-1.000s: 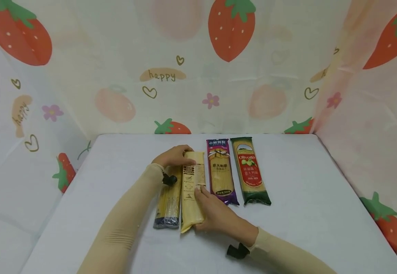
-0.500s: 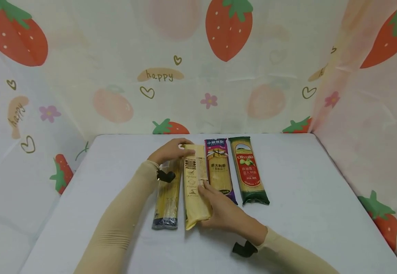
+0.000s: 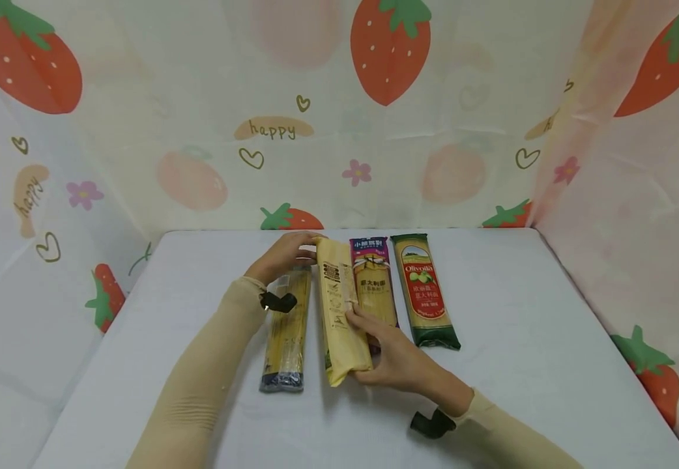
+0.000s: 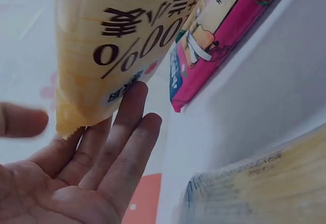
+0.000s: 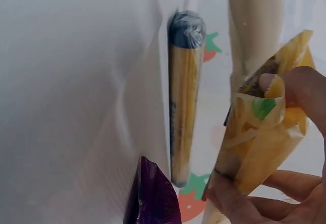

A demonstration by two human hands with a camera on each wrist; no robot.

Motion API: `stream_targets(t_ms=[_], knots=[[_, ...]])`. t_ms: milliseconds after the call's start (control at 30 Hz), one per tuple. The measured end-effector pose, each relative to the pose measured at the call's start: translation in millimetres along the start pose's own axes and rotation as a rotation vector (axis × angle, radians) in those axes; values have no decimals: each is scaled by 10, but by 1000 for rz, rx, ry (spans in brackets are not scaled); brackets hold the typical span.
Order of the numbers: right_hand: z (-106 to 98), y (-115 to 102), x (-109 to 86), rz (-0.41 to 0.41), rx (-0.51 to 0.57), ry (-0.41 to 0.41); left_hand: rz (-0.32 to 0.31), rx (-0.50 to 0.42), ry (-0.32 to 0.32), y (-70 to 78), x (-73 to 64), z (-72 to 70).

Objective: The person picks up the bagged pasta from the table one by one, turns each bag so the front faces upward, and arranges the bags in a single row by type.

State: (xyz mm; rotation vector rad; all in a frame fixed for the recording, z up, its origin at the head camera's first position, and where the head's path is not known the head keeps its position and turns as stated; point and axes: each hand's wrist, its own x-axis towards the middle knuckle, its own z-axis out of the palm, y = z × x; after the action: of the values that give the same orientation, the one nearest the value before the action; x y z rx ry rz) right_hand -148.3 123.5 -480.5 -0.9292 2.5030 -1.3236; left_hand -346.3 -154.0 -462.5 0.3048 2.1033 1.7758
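A yellow spaghetti pack (image 3: 339, 312) is tilted up over the table, overlapping the purple pack beside it in the head view. My right hand (image 3: 404, 361) grips its near end and right side, thumb and fingers either side of the wrapper (image 5: 265, 147) in the right wrist view. At the far end is my left hand (image 3: 283, 255). In the left wrist view, the left hand's extended fingers (image 4: 119, 152) lie against the pack's end, and its thumb stands apart from the wrapper. A clear spaghetti pack (image 3: 287, 332) with a dark blue end lies below the left hand.
To the right lie a purple spaghetti pack (image 3: 375, 283), partly covered, and a green-ended pack with a red label (image 3: 427, 293). They rest on a white table (image 3: 521, 378). Strawberry-patterned cloth (image 3: 328, 169) stands behind and along both sides.
The yellow pack has risen and moved right, away from the clear pack, its far end tilting up. Both hands have moved with it, and the left thumb has come off its face.
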Motion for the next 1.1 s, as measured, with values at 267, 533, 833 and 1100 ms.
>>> stream_targets(t_ms=[267,533,833,1100], knots=[[-15,22,-11,-36,134,6,93,104,-73,-61,-43,-21],[-10,38,16,-96,313,47,117,98,-102,-108,-56,-32],[8,17,54,-121,494,53,111,124,-91,-136,-69,-58],[25,-27,60,-102,624,73,25,-54,-195,-188,-87,-35]])
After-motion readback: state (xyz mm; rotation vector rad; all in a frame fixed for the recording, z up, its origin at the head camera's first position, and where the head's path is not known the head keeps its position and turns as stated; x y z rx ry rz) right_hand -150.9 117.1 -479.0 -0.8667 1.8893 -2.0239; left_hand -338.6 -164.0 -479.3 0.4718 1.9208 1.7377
